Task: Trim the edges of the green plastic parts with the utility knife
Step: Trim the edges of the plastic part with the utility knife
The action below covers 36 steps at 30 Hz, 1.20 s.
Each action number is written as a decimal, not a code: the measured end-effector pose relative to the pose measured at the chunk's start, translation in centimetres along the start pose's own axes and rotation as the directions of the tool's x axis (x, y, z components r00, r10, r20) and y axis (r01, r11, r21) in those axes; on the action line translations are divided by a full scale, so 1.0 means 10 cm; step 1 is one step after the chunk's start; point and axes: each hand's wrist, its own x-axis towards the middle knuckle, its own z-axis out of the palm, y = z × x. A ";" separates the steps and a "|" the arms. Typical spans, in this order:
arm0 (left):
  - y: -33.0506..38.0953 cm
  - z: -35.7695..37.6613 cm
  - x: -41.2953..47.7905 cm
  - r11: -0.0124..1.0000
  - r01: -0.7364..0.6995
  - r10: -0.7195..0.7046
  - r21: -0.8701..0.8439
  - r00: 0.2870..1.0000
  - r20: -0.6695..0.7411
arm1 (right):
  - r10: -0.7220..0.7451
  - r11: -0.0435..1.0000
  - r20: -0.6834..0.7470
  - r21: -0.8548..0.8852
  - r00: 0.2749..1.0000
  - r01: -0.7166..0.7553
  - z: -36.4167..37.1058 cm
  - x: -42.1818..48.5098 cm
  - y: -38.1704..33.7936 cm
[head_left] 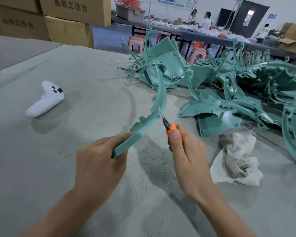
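Observation:
My left hand grips the near end of a long curved green plastic part, which rises up and away over the table. In my right hand is an orange utility knife, thumb pressed along its back. The blade touches the part's right edge about halfway along. A large pile of green plastic parts lies at the right and back of the table.
The grey felt-covered table carries plastic shavings near my hands. A white controller lies at the left. A crumpled white rag sits to the right. Cardboard boxes stand behind; people sit at far tables.

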 end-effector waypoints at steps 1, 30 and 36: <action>0.00 0.01 0.00 1.000 -0.013 0.013 -0.009 1.000 -0.008 | 0.009 1.000 -0.004 0.003 1.000 -0.009 -0.01 0.01 0.00; -0.02 -0.02 0.02 0.987 -0.107 0.121 -0.120 0.986 0.111 | 0.122 0.992 -0.018 0.035 0.992 -0.122 -0.05 0.09 0.16; 0.02 -0.05 -0.01 0.972 -0.132 0.164 -0.194 0.973 0.160 | 0.134 0.988 -0.068 0.087 0.989 -0.128 -0.15 0.16 0.29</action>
